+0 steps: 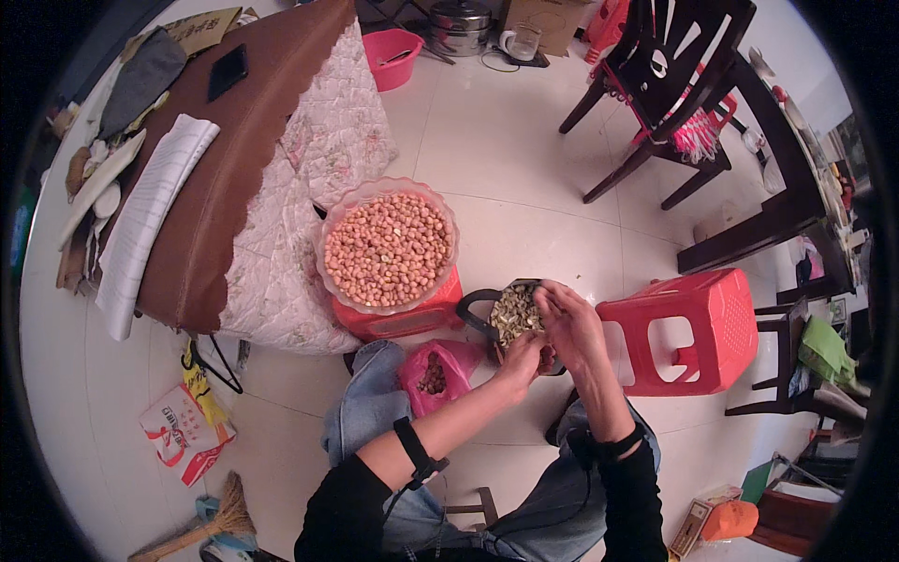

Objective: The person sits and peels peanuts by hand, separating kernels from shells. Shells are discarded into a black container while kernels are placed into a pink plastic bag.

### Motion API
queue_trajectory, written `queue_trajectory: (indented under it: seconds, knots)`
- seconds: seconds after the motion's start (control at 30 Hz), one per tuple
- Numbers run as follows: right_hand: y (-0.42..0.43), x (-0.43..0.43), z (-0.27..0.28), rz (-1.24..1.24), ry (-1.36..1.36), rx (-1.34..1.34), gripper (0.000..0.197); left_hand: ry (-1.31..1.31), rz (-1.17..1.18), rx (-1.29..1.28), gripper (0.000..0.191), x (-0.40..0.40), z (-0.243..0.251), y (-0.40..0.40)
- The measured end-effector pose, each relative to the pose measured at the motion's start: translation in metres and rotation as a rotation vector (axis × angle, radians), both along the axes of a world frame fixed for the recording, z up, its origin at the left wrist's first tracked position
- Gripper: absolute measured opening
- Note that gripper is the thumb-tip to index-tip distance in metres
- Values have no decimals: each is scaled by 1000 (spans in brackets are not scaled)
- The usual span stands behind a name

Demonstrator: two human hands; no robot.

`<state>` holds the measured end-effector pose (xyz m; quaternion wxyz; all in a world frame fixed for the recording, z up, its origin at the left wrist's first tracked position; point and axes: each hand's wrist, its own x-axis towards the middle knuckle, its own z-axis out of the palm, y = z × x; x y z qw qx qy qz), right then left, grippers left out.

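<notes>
Both hands are over a dark handled container that holds many pale, broken shells or husks. My left hand is bent at the container's near side, its fingertips close to my right hand; whether they hold something small is hidden. My right hand is raised over the container's right part with its fingers partly curled. A pink plastic bag with small brown pieces inside stands open between my legs. Beyond it, a scalloped clear bowl full of pinkish shelled nuts, apparently peanuts, rests on a red plastic stool.
A tipped red plastic stool lies right of my hands. On the left is a brown padded surface with a quilted floral cover. A dark wooden chair stands at the upper right, a broom at the lower left.
</notes>
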<state>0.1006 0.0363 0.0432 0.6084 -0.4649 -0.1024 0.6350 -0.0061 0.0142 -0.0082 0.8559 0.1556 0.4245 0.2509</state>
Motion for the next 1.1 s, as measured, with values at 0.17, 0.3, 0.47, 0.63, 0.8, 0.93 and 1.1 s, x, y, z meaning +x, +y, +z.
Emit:
queue_trajectory:
  seconds: [0.17, 0.3, 0.47, 0.63, 0.8, 0.93, 1.1]
  knots:
    - [54, -70, 58, 233, -2, 179, 52, -71, 126, 100, 17, -7, 24, 0]
    - [71, -89, 81, 330, -521, 339, 59, -177, 261, -4, 23, -8, 32, 6]
    - [29, -27, 74, 136, -405, 297, 28, -342, 291, -55, 39, -16, 24, 20]
    - [-19, 17, 42, 33, -487, 122, 16, -401, 291, -12, 58, -20, 32, 25]
    - [-39, 23, 25, 225, -789, 155, 16, -400, 207, 72, 69, -16, 43, 26]
    - [-46, 29, 20, 271, -1145, 160, 26, -487, 163, 127, 70, -5, 46, 28]
    - [-49, 43, 19, 169, -625, 113, 18, -470, 97, 248, 53, 2, 49, 26]
